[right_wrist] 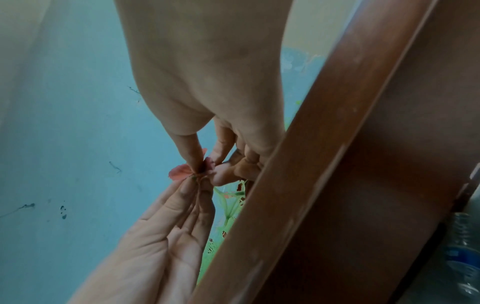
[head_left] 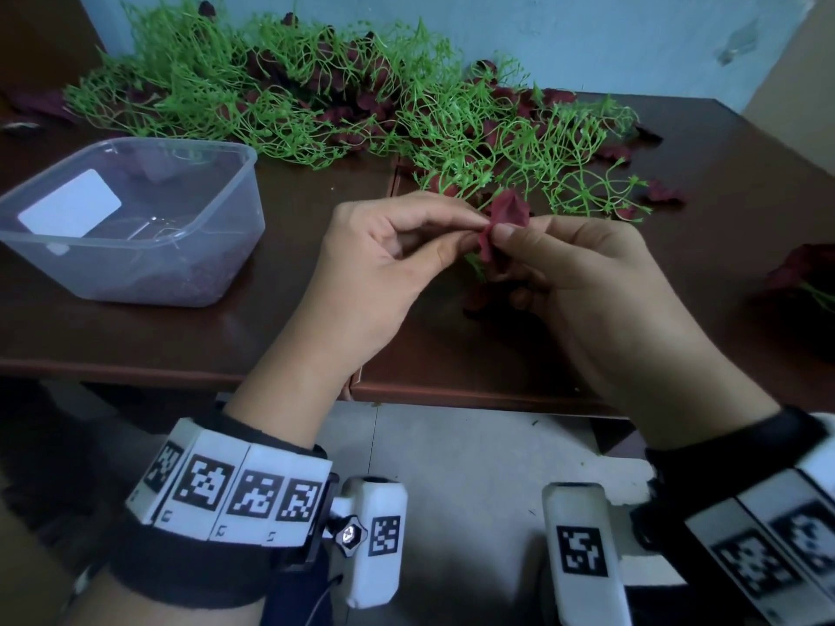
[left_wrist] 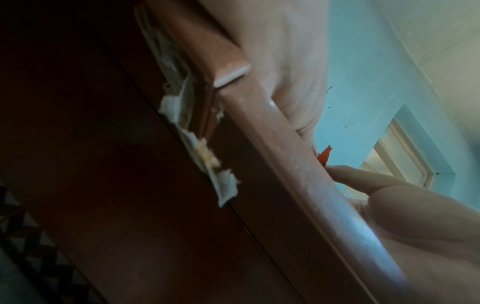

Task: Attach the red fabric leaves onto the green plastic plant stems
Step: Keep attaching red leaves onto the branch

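A dark red fabric leaf (head_left: 508, 207) is held above the middle of the brown table (head_left: 180, 336). My left hand (head_left: 474, 228) pinches it from the left and my right hand (head_left: 497, 234) pinches it from the right, thumbs nearly touching. A thin green plastic stem (head_left: 478, 266) hangs below the leaf, mostly hidden by my right palm. In the right wrist view the leaf (right_wrist: 179, 172) sits between both sets of fingertips, with the stem (right_wrist: 228, 201) trailing toward the table edge. The left wrist view shows only a red sliver of leaf (left_wrist: 325, 157).
A large tangle of green stems (head_left: 316, 97) mixed with red leaves covers the back of the table. A clear plastic tub (head_left: 135, 219) stands at the left. Loose red leaves (head_left: 662, 192) lie at the right, and a leafed sprig (head_left: 804, 264) sits at the right edge.
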Demonstrator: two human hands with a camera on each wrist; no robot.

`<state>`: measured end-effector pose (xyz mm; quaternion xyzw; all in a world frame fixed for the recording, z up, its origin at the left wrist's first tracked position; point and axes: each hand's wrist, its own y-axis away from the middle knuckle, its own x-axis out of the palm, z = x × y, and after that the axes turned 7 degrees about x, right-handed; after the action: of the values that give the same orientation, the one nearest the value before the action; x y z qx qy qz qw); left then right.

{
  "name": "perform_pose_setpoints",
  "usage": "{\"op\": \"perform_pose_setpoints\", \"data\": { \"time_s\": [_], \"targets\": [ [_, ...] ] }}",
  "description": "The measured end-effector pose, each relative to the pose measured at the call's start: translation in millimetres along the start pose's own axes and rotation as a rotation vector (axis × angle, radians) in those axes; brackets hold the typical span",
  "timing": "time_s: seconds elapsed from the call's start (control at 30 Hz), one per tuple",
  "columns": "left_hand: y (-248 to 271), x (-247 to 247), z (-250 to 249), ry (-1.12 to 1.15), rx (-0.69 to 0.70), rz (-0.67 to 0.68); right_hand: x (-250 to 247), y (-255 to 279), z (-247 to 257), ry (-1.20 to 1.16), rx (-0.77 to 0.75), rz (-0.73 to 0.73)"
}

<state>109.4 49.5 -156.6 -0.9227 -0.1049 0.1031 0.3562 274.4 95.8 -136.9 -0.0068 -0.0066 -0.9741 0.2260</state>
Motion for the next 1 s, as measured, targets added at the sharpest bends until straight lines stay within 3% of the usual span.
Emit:
{"op": "perform_pose_setpoints", "data": {
  "time_s": [0.4,0.77,1.0],
  "targets": [
    [0.4,-3.2,-5.5,0.106,-0.089,-0.083,-0.9,0.5,0.1,-0.116,0.061,0.122],
    [2.2,-1.8,-8.6,0.087,-0.103,-0.104,-2.5,0.0,0.9,-0.079,0.098,0.092],
    [2.2,-1.0,-9.2,0.079,-0.092,-0.113,-7.5,2.5,7.6,-0.205,0.201,0.14]
  ]
}}
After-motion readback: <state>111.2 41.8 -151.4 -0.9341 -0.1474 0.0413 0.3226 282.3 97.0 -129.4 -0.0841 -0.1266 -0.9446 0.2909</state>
